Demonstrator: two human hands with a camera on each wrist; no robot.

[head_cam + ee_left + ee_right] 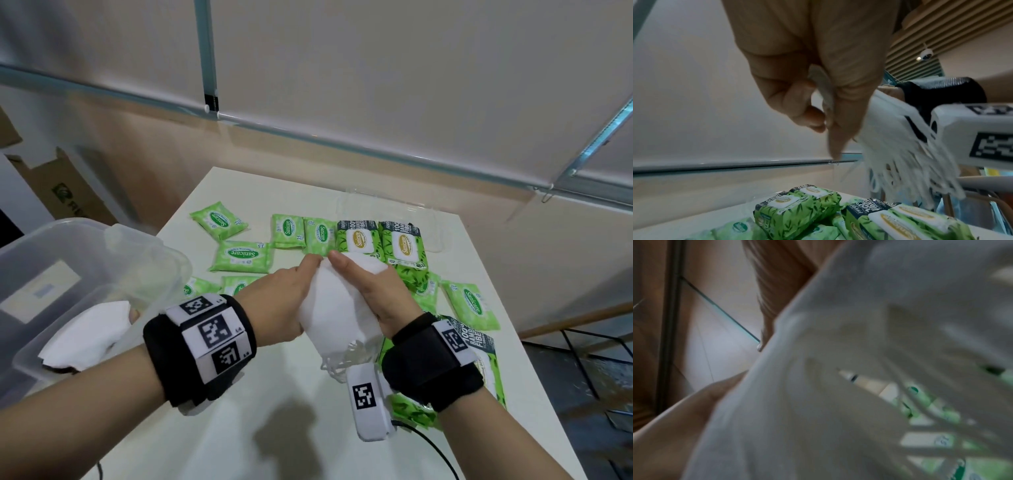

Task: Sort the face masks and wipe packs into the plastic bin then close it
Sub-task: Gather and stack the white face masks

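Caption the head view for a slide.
Both hands, left hand and right hand, hold white face masks above scattered wipe packs.

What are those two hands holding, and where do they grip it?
A stack of white face masks, held by both: left hand on its left side, right hand on its right, ear loops dangling below.

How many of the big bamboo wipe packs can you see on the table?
3 big packs: two side by side at the far side, one at the near right. The held masks may hide more.
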